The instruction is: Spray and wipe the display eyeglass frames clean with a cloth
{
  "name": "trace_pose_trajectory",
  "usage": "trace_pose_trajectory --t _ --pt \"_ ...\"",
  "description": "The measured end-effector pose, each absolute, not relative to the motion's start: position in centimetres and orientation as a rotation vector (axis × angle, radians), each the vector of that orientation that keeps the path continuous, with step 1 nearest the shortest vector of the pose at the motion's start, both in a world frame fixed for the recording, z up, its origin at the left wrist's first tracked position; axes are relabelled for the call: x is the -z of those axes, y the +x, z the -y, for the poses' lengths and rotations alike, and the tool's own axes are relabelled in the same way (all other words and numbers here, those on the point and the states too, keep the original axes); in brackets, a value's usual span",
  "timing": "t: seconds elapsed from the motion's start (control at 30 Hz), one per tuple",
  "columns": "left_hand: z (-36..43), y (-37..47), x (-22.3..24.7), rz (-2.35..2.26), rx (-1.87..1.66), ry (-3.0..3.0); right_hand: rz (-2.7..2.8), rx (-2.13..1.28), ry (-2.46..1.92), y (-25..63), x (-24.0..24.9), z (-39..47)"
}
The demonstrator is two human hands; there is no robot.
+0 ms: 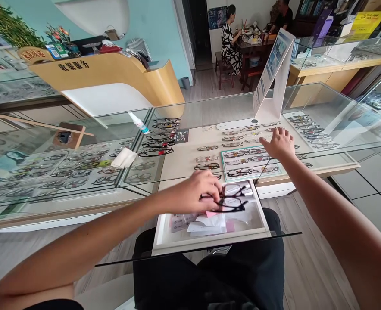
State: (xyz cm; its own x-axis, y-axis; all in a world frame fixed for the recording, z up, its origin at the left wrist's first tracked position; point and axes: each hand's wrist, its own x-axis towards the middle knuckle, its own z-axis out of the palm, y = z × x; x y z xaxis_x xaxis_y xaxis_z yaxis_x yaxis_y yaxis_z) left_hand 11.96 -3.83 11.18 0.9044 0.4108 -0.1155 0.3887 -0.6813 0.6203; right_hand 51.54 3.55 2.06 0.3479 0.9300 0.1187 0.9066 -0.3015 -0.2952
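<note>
My left hand [205, 191] is closed on dark-framed eyeglasses [232, 204], at least two pairs, above an open white drawer [210, 247]. Papers and plastic packets [208, 224] lie in the drawer below it. My right hand [280, 143] rests palm down with fingers spread on the glass counter top, over the display, holding nothing. Beneath the glass, left of that hand, a teal-edged tray [223, 165] bears several pairs of glasses. Rows of frames [206, 166] lie between the two hands, also under the glass.
A small white bottle [138, 123] and a folded tissue [124, 158] are on the glass to the left. A standing sign [274, 77] is at the back right. A glass edge [190, 249] crosses in front of the drawer. Two people sit at a far table.
</note>
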Motion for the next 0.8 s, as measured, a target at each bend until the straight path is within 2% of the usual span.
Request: trace_pose_trajectory --t 0.17,0.4,0.6,0.8 --pt "4.9 11.7 -4.3 -0.579 0.027 2.212 1.625 -0.107 -2.289 51.8 -1.9 -3.6" --pt "-0.5 11.4 3.2 -0.67 -0.05 2.157 1.639 -0.106 -2.278 52.1 -1.7 -3.7" --pt "-5.5 10.5 6.1 -1.141 -0.199 2.373 1.636 -0.123 -2.296 51.9 -2.2 -3.5" --pt "-11.8 9.3 6.1 -1.51 -0.252 2.573 1.627 -0.095 -2.3 51.7 -2.0 -3.4"
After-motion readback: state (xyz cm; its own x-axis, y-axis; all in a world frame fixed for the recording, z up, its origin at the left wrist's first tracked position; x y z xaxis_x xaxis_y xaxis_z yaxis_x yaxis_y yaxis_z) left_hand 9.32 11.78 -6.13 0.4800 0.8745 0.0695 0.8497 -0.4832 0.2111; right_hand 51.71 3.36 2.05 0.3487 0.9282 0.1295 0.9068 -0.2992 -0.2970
